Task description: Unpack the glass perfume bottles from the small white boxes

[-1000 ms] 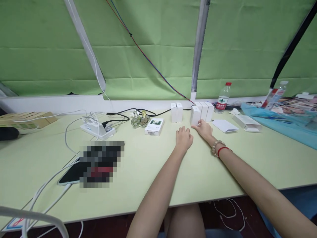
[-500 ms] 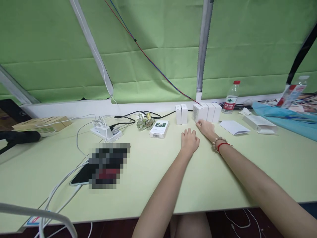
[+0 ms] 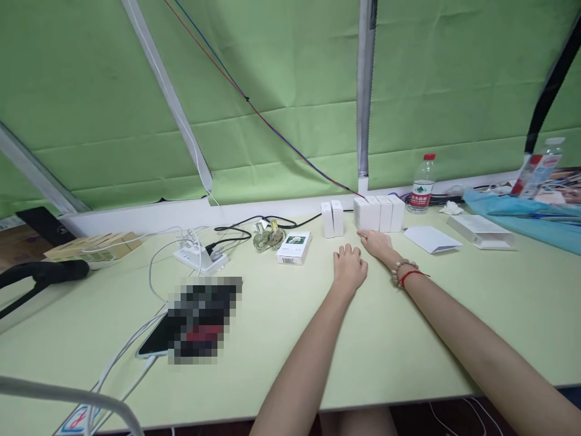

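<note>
My left hand point(image 3: 350, 266) lies palm down on the table with its fingers spread, holding nothing. Just to its right is my right hand point(image 3: 376, 244), low on the tabletop in front of a row of several small white boxes point(image 3: 380, 215). Its fingers are stretched out close to the base of the leftmost box; whether they touch it I cannot tell. These boxes stand upright, side by side against the back edge. A little to the left, two more upright white boxes point(image 3: 332, 219) form a pair. A beaded bracelet and a red cord circle my right wrist.
Left of the hands lie a white printed box point(image 3: 294, 248), clear glass bottles point(image 3: 267, 236), a power strip point(image 3: 200, 257) with cables, and a partly blurred phone point(image 3: 154, 339). To the right are a water bottle point(image 3: 422, 186), folded white paper point(image 3: 433, 239) and a flat open carton point(image 3: 481, 231).
The view has tilted up slightly. My right hand's fingers have come down from the leftmost box, which now stands squarer with the row. My left hand stays in about the same place.
</note>
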{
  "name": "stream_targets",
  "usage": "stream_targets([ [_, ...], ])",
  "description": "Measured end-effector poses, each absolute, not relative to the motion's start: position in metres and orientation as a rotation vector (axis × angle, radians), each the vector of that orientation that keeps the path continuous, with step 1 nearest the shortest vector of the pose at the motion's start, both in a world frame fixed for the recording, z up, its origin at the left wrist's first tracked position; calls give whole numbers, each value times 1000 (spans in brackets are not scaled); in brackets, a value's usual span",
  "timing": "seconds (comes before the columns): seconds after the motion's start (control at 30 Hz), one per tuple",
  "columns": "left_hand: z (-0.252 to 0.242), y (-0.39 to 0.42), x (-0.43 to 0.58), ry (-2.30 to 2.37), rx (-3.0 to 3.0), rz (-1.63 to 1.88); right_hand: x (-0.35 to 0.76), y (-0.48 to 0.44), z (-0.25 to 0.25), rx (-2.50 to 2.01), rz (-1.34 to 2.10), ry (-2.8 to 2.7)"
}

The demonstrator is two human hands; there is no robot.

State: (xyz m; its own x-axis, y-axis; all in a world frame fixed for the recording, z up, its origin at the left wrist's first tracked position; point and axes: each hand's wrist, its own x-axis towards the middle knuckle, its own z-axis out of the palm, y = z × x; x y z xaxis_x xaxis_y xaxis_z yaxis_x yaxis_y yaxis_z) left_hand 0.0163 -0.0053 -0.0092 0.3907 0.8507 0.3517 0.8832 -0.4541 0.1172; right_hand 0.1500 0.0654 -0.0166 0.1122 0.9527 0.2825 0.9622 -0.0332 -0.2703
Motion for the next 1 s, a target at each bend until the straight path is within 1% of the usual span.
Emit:
stream_targets([
  [0.2, -9, -5, 16, -1601, -2559, -553, 145, 62, -16, -1699, -176, -1824],
  [0.3, -8, -6, 15, -1603, -2568, -552, 133, 63, -12, -1611, -246, -1750],
  [0.6, -11, -4, 14, -1775, -2539, -627, 98, 81, -8, -1612, -328, -1648],
  [0.8, -11, -4, 14, -1799, -2533, -614, 95, 90, -8, -1597, -227, -1724],
  [1.0, -9, -4, 14, -1776, -2539, -593, 99, 93, -13, -1502, -39, -1487],
])
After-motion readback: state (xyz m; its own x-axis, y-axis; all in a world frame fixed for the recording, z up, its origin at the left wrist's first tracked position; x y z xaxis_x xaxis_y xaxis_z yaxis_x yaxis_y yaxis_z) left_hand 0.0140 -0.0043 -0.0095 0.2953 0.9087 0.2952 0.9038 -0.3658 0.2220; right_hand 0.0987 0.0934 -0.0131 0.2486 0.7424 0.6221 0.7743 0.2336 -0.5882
